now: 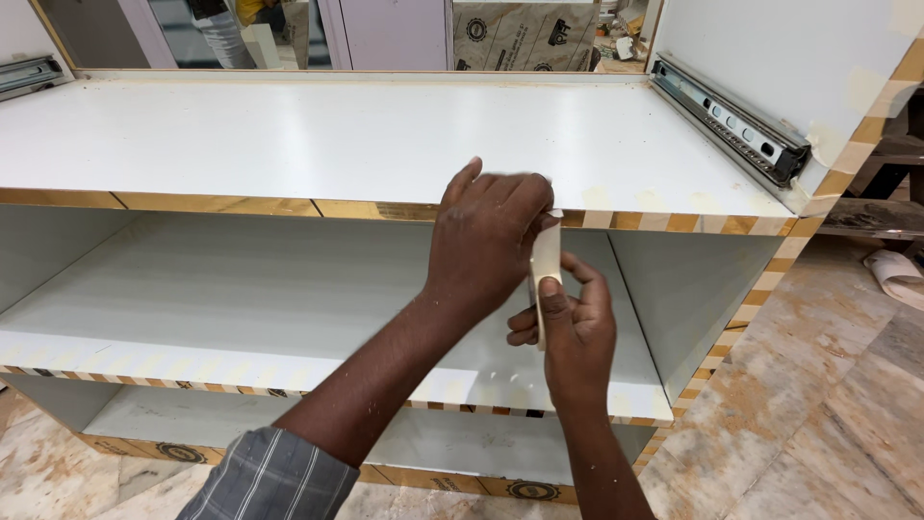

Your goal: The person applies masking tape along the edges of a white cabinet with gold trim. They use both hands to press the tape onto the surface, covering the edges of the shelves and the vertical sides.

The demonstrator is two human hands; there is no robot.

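A white cabinet carcass stands before me, its top panel (337, 135) edged in front with a shiny gold strip (221, 204) partly covered by bits of masking tape. My left hand (486, 236) presses its fingertips on that front edge near the middle. Just below it my right hand (573, 327) pinches a short strip of pale masking tape (547, 258) that runs up to the edge under my left fingers.
A metal drawer slide (736, 125) is fixed to the right side panel and another (29, 72) at the far left. Two lower shelves (241, 318) sit below. Marble floor (828, 404) lies at right, with a torn paper scrap (895, 274).
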